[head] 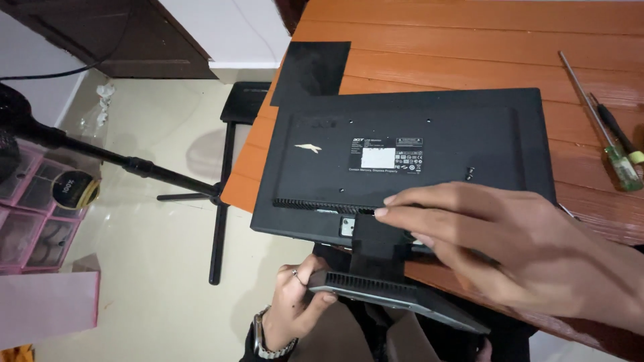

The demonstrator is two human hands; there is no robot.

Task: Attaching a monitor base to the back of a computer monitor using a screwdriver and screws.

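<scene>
Face down on the orange wooden table, overhanging its near-left corner: a black flat monitor, back panel up, with its stand neck and base projecting off the monitor's near edge toward the body. Gripped at the left end of that base: the left hand, fingers curled closed around the rim, a ring and a wristwatch on it. Laid flat over the monitor's near-right portion, where neck met panel: the right hand, fingers extended close together and pressing down, nothing grasped. Judged fairly light but awkward, being wide, thin and unevenly weighted toward the stand. Judged stiff in its plastic shell, yet fragile on the hidden screen side, so best pressed only on the rigid back panel and edges. Judged somewhat slippery on the smooth matte plastic; surest hold taken at the vented lower rim, the neck and the base rather than the flat panel. Near the monitor's right half, on the back panel: two small dark screws, loose or seated not discernible. Beyond the monitor's far-left corner: a black flat sheet. Right of the monitor, on the table: two screwdrivers, well apart from both hands. Left of the monitor, on the floor: a black stand and pink drawers.
</scene>
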